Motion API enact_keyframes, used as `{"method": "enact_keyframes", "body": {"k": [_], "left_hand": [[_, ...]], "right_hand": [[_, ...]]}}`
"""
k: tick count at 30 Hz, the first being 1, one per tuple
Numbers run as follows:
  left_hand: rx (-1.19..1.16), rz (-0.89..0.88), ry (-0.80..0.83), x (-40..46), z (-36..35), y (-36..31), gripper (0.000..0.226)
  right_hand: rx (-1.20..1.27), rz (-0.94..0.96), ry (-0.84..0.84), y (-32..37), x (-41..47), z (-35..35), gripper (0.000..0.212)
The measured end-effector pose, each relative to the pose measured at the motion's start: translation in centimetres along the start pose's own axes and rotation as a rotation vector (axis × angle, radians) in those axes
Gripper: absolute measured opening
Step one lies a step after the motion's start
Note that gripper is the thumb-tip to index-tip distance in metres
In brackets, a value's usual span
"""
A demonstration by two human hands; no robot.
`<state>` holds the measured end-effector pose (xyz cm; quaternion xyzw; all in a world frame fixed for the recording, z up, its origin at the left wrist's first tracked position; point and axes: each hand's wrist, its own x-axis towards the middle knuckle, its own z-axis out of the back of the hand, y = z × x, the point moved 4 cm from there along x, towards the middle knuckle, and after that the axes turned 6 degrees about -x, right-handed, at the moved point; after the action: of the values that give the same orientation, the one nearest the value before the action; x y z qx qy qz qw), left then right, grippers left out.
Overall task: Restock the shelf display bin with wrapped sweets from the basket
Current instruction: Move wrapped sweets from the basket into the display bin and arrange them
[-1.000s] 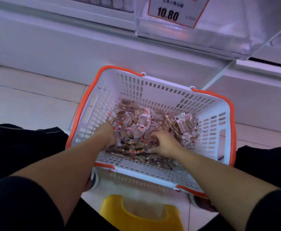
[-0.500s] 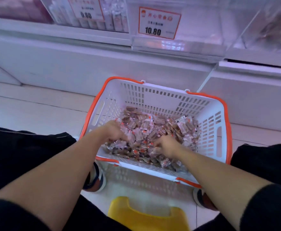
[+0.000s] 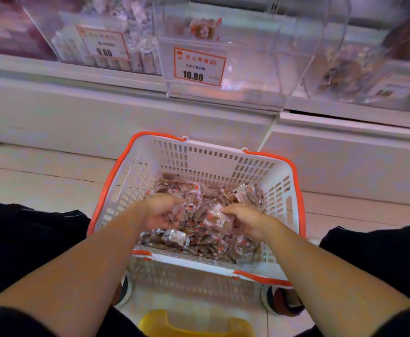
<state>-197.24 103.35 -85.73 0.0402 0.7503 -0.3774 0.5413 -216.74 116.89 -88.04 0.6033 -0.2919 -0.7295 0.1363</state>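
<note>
Pale floor tiles [image 3: 41, 176] run under a white shelf base [image 3: 101, 117] along the far side; clear bins above carry price tags, 9.80 [image 3: 103, 43] at left; a yellow stool [image 3: 194, 324] sits nearest; lighting is cool, purplish.

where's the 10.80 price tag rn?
Head view, top centre: the 10.80 price tag hangs on the clear bin directly above the basket.

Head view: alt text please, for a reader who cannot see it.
Both hands, left hand and right hand, scoop wrapped sweets from a white, orange-rimmed basket on the floor. Above it stands a nearly empty clear display bin tagged 10.80.
</note>
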Motion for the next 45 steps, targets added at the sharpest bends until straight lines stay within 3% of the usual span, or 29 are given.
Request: {"method": "enact_keyframes", "body": {"k": [4, 8, 12, 15, 18, 23, 29, 32, 37, 40, 45], "left_hand": [[-0.176, 0.025, 0.112, -0.2, -1.0, -1.0, 0.012], [-0.39, -0.036, 0.266, -1.9, -1.4, -4.0, 0.017], [-0.446, -0.081, 0.55, -5.8, -3.2, -8.1, 0.038], [-0.373, -0.121, 0.723, -8.9, -4.4, -10.7, 0.057], [-0.149, -0.173, 0.804, -12.2, -5.8, -12.4, 0.052], [0.158, -0.229, 0.752, -16.4, -6.7, -15.8, 0.032], [0.296, -0.273, 0.653, -20.4, -5.7, -17.8, 0.025], [0.293, -0.327, 0.635, -20.5, -6.1, -17.6, 0.022], [0.278, -0.336, 0.606, -19.5, -6.8, -16.9, 0.036], [0.35, -0.356, 0.548, -18.8, -6.3, -16.8, 0.023], [0.485, -0.423, 0.518, -19.1, -6.1, -18.1, 0.024]], "right_hand": [[0.03, 0.209, -0.107, 4.4, -1.7, 0.1, 0.013], [0.2, 0.379, 0.049, 11.0, -5.1, 0.4, 0.017], [0.252, 0.524, 0.157, 16.6, -9.3, 0.1, 0.012], [0.08, 0.628, 0.115, 18.8, -12.5, 0.2, 0.013], [-0.182, 0.749, 0.065, 19.8, -15.7, 1.1, 0.015], [-0.447, 0.969, -0.115, 21.9, -20.2, 2.9, 0.042], [-0.493, 1.117, -0.172, 23.9, -22.3, 1.7, 0.071], [-0.493, 1.148, -0.124, 23.4, -21.9, 0.8, 0.088], [-0.464, 1.107, 0.018, 21.6, -20.8, -0.3, 0.106], [-0.544, 1.083, 0.008, 21.6, -20.2, -0.9, 0.101], [-0.647, 1.065, -0.062, 23.5, -21.4, -0.1, 0.075]]}}
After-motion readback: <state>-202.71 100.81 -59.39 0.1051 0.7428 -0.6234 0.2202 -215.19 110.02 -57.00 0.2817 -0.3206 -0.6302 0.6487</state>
